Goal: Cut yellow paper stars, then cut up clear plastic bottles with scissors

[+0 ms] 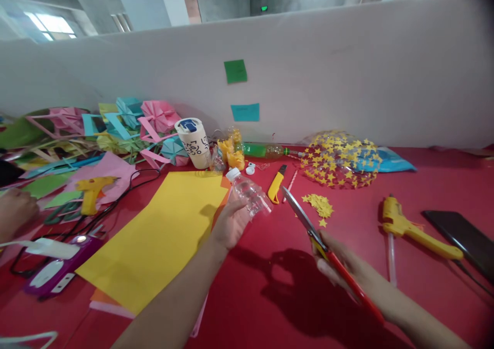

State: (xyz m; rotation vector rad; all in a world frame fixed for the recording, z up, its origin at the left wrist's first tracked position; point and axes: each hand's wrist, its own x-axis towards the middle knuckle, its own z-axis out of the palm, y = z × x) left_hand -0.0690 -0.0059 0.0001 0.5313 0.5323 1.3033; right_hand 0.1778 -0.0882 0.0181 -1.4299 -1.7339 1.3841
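My left hand [231,223] is closed round the bottom of a small clear plastic bottle [250,192] with a white cap, held tilted above the red table [270,287]. My right hand [343,269] grips the red handles of a pair of scissors [309,225]. The blades point up and left toward the bottle, a short gap away from it. A large yellow paper sheet [162,236] lies just left of my left hand.
A yellow utility knife [276,185], loose yellow paper stars [320,205], a star-covered clear dome [339,158], a yellow glue gun [417,230] and a dark phone [463,241] lie to the right. Coloured paper crafts [127,127], a paper cup [193,143], another glue gun [90,192] and another person's hand [13,212] are left.
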